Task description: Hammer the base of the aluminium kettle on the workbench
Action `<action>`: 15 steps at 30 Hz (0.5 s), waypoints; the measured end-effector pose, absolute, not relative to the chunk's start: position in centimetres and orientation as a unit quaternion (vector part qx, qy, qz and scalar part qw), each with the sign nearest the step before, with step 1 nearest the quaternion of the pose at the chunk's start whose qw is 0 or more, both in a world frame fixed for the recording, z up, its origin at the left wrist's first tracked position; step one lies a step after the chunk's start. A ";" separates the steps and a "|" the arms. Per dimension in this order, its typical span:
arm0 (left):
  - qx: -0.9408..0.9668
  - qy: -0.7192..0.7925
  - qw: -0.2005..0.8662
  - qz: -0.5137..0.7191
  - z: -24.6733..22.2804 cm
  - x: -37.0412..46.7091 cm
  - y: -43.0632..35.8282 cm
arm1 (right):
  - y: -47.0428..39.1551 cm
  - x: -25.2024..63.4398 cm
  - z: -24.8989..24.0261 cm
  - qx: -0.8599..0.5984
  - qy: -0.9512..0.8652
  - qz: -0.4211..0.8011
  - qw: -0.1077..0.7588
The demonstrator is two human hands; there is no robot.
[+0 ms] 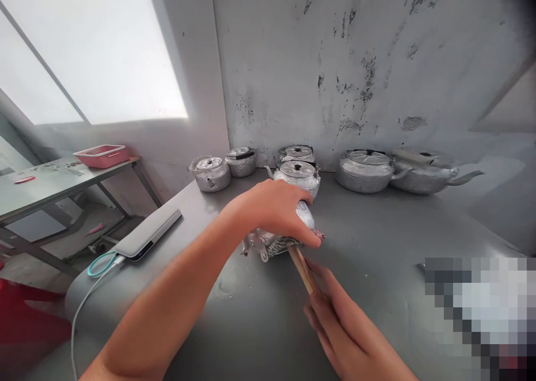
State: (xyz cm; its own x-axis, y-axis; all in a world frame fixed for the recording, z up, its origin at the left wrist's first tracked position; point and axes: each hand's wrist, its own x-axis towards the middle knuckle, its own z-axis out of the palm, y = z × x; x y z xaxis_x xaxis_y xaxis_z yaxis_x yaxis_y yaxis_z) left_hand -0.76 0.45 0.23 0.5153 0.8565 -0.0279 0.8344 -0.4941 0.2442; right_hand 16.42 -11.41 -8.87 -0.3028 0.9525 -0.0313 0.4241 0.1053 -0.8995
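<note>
Pale grey wall, marked with dark patches, stands behind a grey table. Upper left: a brightly lit window. Below it: a grey-legged side table and part of a red stool.

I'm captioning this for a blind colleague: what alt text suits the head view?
A person's left hand grips a silvery object over a grey table; the right hand holds a wooden handle. Metal kettles stand behind, near a stained wall.
</note>
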 end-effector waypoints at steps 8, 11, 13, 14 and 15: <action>0.856 0.494 0.141 0.052 0.4 -1.5 1.4 | -11.0 16.7 -9.0 -0.514 -0.678 0.430 0.302; 0.851 0.492 0.175 0.059 0.8 -3.1 2.8 | -10.8 17.1 -9.2 -0.518 -0.698 0.404 0.285; 0.843 0.490 0.208 0.075 1.0 -4.8 4.0 | -10.6 17.3 -9.5 -0.516 -0.715 0.387 0.270; 0.838 0.488 0.228 0.093 1.0 -5.7 4.6 | -10.5 17.5 -9.6 -0.514 -0.726 0.374 0.263; 0.831 0.483 0.254 0.109 0.9 -6.5 5.2 | -10.4 17.7 -9.6 -0.514 -0.736 0.357 0.258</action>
